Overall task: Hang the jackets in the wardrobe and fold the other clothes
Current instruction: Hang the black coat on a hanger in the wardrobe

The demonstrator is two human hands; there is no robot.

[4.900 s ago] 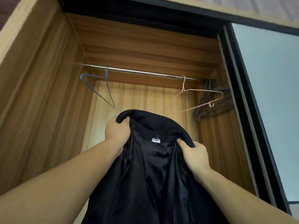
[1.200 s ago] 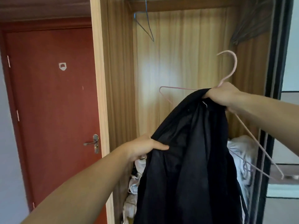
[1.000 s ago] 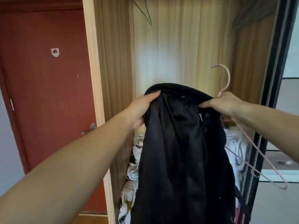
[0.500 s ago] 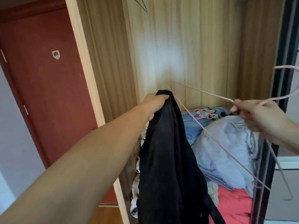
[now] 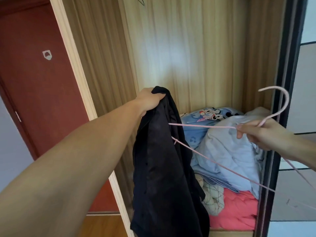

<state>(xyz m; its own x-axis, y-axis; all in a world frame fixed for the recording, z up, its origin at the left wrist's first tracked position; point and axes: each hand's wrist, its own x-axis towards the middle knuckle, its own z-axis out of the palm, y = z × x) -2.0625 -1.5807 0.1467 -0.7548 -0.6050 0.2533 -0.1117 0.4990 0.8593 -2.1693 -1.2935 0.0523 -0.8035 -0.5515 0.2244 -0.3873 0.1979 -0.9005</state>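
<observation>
- Since half a second ago, the hanger [image 5: 212, 127] has swung — one end now reaches into the jacket [image 5: 164, 168].
- Left hand [image 5: 150, 100] grips the jacket's top, fingers clamped (it hangs before the wardrobe [image 5: 196, 57]).
- Right hand [image 5: 261, 134] pinches the hanger's neck, hook upward.
- Bedding [image 5: 230, 151] lies piled behind.

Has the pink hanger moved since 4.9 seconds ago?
Yes. The pink hanger is off the wardrobe rail, lower, in front of the wardrobe; the right hand holds it.
</observation>
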